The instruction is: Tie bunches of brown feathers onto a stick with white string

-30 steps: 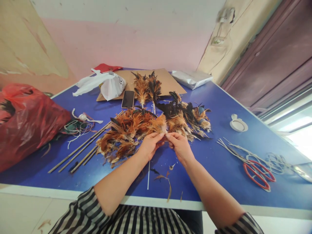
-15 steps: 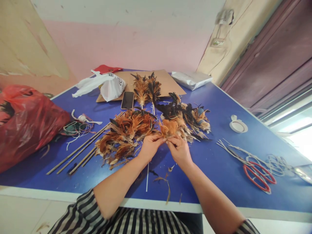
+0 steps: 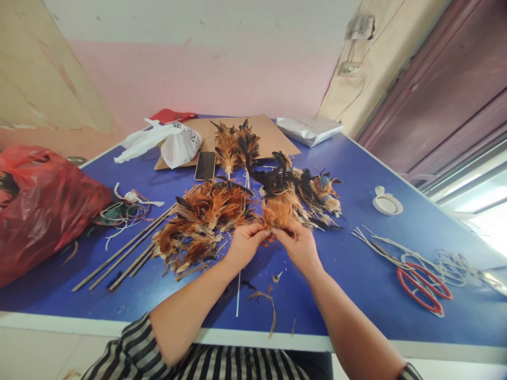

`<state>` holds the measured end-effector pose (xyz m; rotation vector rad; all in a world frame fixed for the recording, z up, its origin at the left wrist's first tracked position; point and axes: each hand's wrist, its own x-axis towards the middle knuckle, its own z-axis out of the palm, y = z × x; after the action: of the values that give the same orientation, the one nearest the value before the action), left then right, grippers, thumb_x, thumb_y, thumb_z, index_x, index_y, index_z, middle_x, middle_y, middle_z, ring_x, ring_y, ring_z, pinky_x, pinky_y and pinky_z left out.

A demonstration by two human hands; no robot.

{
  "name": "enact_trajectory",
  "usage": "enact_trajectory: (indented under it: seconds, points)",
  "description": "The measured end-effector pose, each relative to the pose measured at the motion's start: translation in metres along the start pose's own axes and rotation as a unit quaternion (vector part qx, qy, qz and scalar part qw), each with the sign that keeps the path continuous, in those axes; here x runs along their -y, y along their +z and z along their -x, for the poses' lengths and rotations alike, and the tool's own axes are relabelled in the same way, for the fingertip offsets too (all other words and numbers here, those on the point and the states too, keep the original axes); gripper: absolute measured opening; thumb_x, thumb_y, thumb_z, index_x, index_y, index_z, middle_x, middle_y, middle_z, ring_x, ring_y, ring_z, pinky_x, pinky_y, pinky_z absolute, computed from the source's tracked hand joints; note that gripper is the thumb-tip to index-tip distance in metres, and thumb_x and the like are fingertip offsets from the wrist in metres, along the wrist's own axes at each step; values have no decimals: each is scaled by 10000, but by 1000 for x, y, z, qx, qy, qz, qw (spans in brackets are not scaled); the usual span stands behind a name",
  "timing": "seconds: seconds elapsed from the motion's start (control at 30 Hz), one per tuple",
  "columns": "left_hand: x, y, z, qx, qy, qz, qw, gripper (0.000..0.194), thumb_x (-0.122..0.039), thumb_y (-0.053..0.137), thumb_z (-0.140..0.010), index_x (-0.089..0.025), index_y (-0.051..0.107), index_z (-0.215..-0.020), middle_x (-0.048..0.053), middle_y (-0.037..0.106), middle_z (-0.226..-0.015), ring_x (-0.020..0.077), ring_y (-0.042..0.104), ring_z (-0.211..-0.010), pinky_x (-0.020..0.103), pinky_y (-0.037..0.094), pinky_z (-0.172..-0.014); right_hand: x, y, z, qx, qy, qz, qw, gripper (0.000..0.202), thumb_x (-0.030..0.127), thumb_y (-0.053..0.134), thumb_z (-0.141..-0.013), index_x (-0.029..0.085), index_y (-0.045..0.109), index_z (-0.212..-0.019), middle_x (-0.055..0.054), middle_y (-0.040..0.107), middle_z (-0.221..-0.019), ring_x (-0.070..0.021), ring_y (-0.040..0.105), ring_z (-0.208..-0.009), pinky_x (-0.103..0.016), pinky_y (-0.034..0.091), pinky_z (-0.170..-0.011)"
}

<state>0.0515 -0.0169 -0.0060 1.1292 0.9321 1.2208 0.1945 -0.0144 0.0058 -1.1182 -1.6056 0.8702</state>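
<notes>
My left hand (image 3: 246, 244) and my right hand (image 3: 297, 244) meet at the middle of the blue table (image 3: 340, 295). Between them, the fingertips of both pinch the base of a small orange feather bunch (image 3: 276, 211). Left of my hands lies a heap of brown and rust feathers (image 3: 214, 206). Just beyond them is a pile of black and tan feathers (image 3: 293, 184). A thin white stick (image 3: 238, 295) and loose feather scraps (image 3: 273, 311) lie nearer the table edge.
Thin sticks (image 3: 122, 256), a red plastic bag (image 3: 43, 211) and tangled string (image 3: 122, 214) are left. Behind are a phone (image 3: 205, 165), cardboard (image 3: 273, 137) with feather bundles, and a white bag (image 3: 180, 148). Red-handled scissors (image 3: 423, 287), cord and a tape roll (image 3: 387, 203) lie right.
Both hands have shifted slightly down in the view, still pinching the orange feathers. The right hand's fingers have moved behind the bunch. The view has tilted a little.
</notes>
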Motion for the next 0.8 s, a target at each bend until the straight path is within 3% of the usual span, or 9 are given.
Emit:
enact_trajectory:
  seconds: [0.2, 0.43, 0.53, 0.63, 0.8]
  points:
    - [2, 1, 0, 24, 0, -8, 1000, 200, -316, 652, -654, -117, 672, -646, 35, 645, -600, 117, 562, -527, 233, 460, -536, 2, 0, 2, -23, -46, 27, 998, 179, 278, 586, -746, 177, 628, -605, -18, 597, -639, -143, 541, -645, -265, 439, -610]
    - [2, -3, 0, 54, 20, -57, 997, 242, -348, 627, -675, -115, 670, -627, 26, 622, -564, 108, 541, -516, 218, 437, -535, 2, 2, 2, 1, -23, -3, 1000, 193, 295, 577, -750, 175, 635, -610, -21, 591, -631, -140, 539, -618, -271, 456, -601]
    - [0, -3, 0, 47, 30, -86, 995, 249, -352, 609, -692, -120, 685, -641, 21, 627, -581, 107, 535, -533, 213, 421, -546, -2, 1, 0, 6, -6, -5, 1000, 156, 308, 591, -736, 168, 637, -685, -20, 592, -661, -142, 542, -645, -272, 458, -623]
    - [-4, -3, 0, -3, 33, -102, 994, 234, -336, 615, -687, -121, 693, -635, 15, 628, -578, 104, 519, -540, 205, 403, -545, -5, 0, -2, 12, 2, 17, 1000, 212, 325, 608, -714, 167, 634, -854, -32, 609, -736, -146, 541, -663, -268, 457, -610]
    - [-8, -3, -2, -18, -31, -8, 999, 252, -347, 633, -678, -126, 708, -775, 58, 675, -729, 141, 575, -675, 230, 430, -636, -5, -3, -1, 2, -78, 188, 979, 460, 301, 629, -694, 206, 526, -1132, -46, 583, -891, -137, 524, -653, -289, 454, -640]
